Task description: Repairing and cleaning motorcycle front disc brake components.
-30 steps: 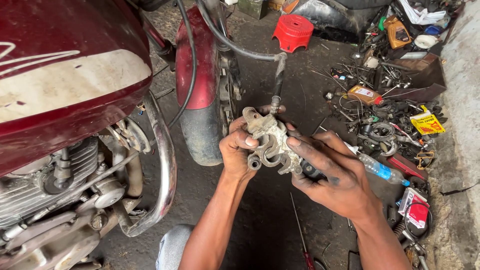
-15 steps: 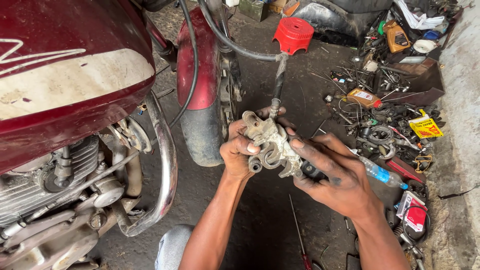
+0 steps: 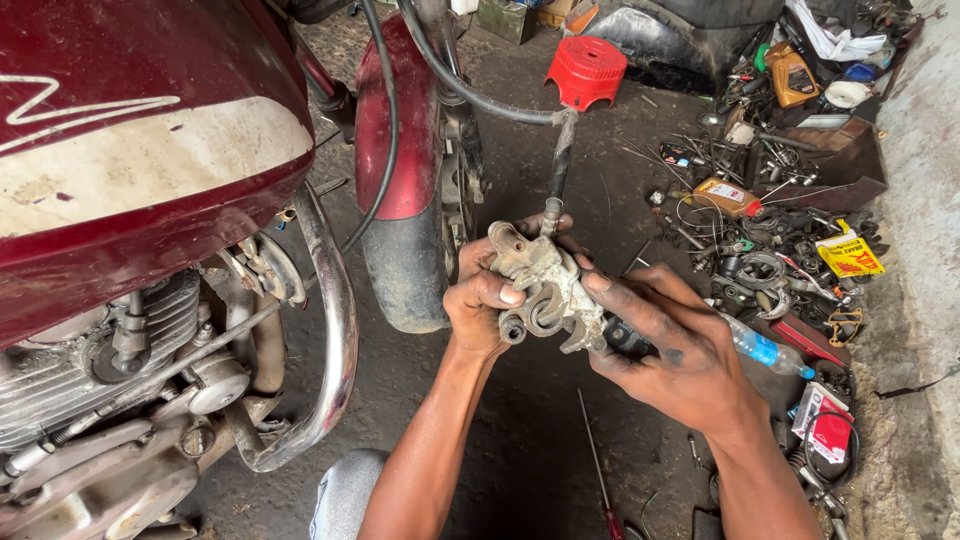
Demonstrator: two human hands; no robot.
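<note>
Brake caliper [image 3: 545, 290], grey cast metal, grimy, held up in mid-air between both hands, just right of the front wheel. Not resting on anything.

Left hand [image 3: 485, 300]: grip closed round the caliper's left side, fingers curled over the body, thumb pressing near the round bore at the lower edge. Right hand [image 3: 670, 350]: fingers pressed against the caliper's right and lower side, pinching it from the opposite flank; a small dark part sits under the fingers, kind unclear. Both hands touch the caliper, left hand wrapped more fully.

Long axis of the caliper runs from upper left to lower right, tilted. From its top end a black brake hose [image 3: 560, 160] rises nearly straight up to a bend, then runs left towards the fork. The hose tethers the caliper, so it can swing only within the hose's slack.

Around: front tyre [image 3: 405, 270] with maroon mudguard [image 3: 390, 130] just left of the left hand, close but apart. Chrome crash bar [image 3: 335, 340] and engine [image 3: 100, 370] further left. Red plastic stool [image 3: 587, 72] beyond, well apart. On the floor [image 3: 520, 440], a red-handled screwdriver [image 3: 598, 470] lies below the hands. To the right, a heap of loose parts with an orange oil bottle [image 3: 727, 197], a yellow packet [image 3: 850, 252] and a clear plastic bottle [image 3: 765, 350] just behind the right hand.
</note>
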